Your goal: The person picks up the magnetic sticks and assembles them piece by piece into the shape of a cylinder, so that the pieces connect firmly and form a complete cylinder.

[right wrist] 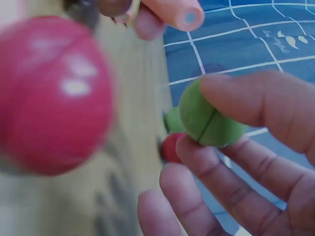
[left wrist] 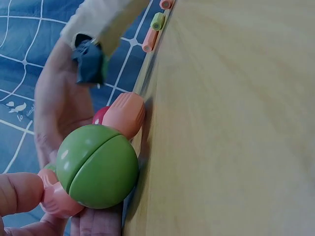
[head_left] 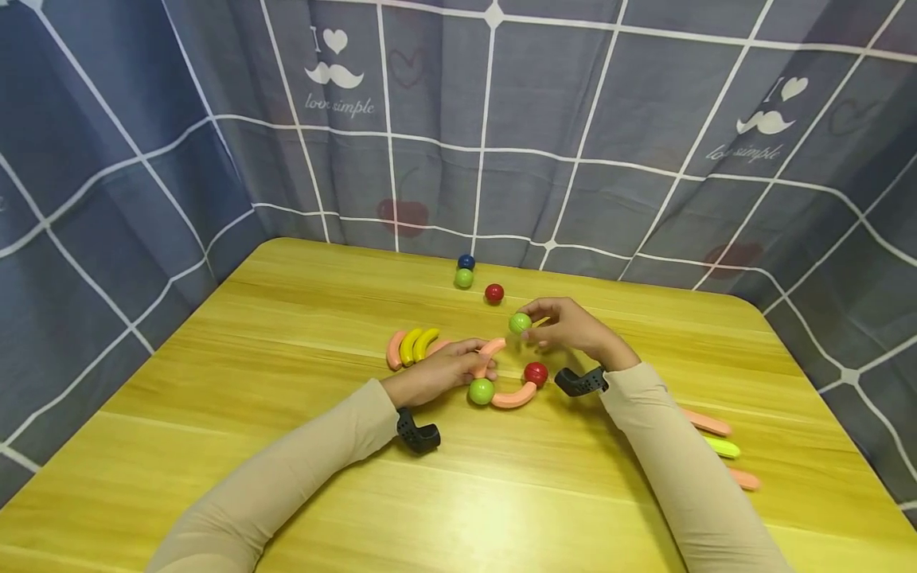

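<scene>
Near the middle of the wooden surface [head_left: 322, 493], with twelve o'clock toward the checked curtain [head_left: 437, 183], the left hand [head_left: 447, 364] pinches a pink curved piece [head_left: 490, 352] between thumb and fingers. The near end of this piece meets a lower green ball [head_left: 481, 391]. From that ball a second pink curved piece [head_left: 514, 397] runs toward three o'clock and touches a red ball [head_left: 535, 374].

At one o'clock from the lower green ball, the right hand [head_left: 569, 328] is partly closed, holding another green ball [head_left: 520, 323] between its thumb and two fingers; its other two fingers stand apart from it.

Toward twelve o'clock sit a second red ball [head_left: 494, 294], a far green ball [head_left: 464, 278] and a blue ball [head_left: 466, 262], the last two close together. At ten o'clock, two yellow curved pieces [head_left: 426, 344] lie beside a third pink curved piece [head_left: 394, 351]. Between three and four o'clock, pink sticks [head_left: 709, 422] flank a yellow-green stick [head_left: 723, 447], partly behind the right sleeve [head_left: 688, 469].
</scene>
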